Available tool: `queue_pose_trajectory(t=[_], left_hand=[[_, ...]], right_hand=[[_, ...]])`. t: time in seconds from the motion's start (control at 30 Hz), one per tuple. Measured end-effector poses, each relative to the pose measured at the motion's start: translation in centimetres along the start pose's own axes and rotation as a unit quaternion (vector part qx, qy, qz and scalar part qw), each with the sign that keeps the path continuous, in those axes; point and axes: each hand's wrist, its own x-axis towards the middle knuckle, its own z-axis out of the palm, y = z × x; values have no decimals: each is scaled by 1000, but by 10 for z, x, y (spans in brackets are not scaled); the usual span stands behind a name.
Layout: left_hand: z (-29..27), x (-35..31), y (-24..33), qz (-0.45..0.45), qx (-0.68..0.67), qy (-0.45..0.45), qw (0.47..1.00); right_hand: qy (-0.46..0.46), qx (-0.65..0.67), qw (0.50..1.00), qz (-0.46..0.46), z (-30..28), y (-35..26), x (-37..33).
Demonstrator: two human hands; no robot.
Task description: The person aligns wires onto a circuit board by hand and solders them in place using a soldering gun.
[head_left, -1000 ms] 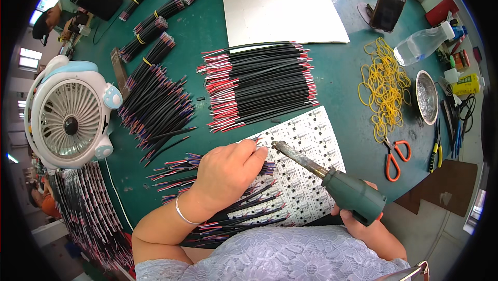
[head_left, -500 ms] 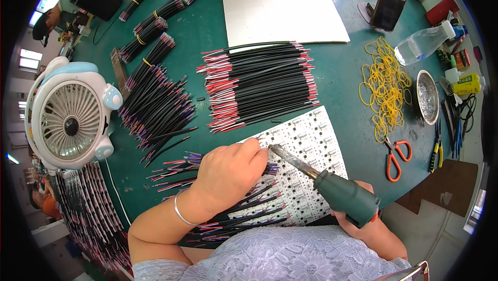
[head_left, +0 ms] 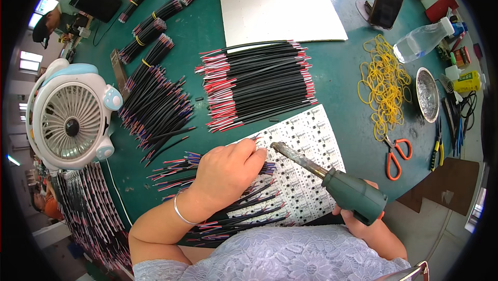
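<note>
My left hand (head_left: 225, 172) is closed in a pinch over the white circuit board sheet (head_left: 306, 141). A thin wire end (head_left: 256, 137) pokes out by its fingertips; the rest is hidden under the hand. My right hand (head_left: 358, 218) grips a green soldering gun (head_left: 355, 195), partly hidden behind the gun's body. The gun's metal tip (head_left: 275, 146) points left, close to the left fingers, over the board. Whether it touches the board I cannot tell. Black wires with coloured ends (head_left: 254, 208) lie across the board's left part and beneath my left forearm.
Rows of black wires (head_left: 264, 81) lie beyond the board, before a white sheet (head_left: 280, 11). Left are a fan (head_left: 70, 120) and a wire heap (head_left: 158, 104). Right are yellow rubber bands (head_left: 384, 84), a metal bowl (head_left: 427, 95), orange-handled scissors (head_left: 397, 157) and a bottle (head_left: 423, 41).
The soldering gun and my right hand have shifted slightly right, the tip moving a little away from the left fingers. My left hand has barely moved, still pinching.
</note>
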Motion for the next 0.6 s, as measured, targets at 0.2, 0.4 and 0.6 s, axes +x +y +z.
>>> queue_pose_trajectory(t=[0.2,0.4,0.6], left_hand=[[-2,0,1,-2,10,-9,1000],[-1,-2,2,-22,-2,-12,1000],[-3,-2,4,-33,-14,-7,999]], right_hand=[[-46,-64,996,32,0,-1,-5],[-42,-86,995,15,0,-6,-1],[-44,-69,996,27,3,-5,-2]])
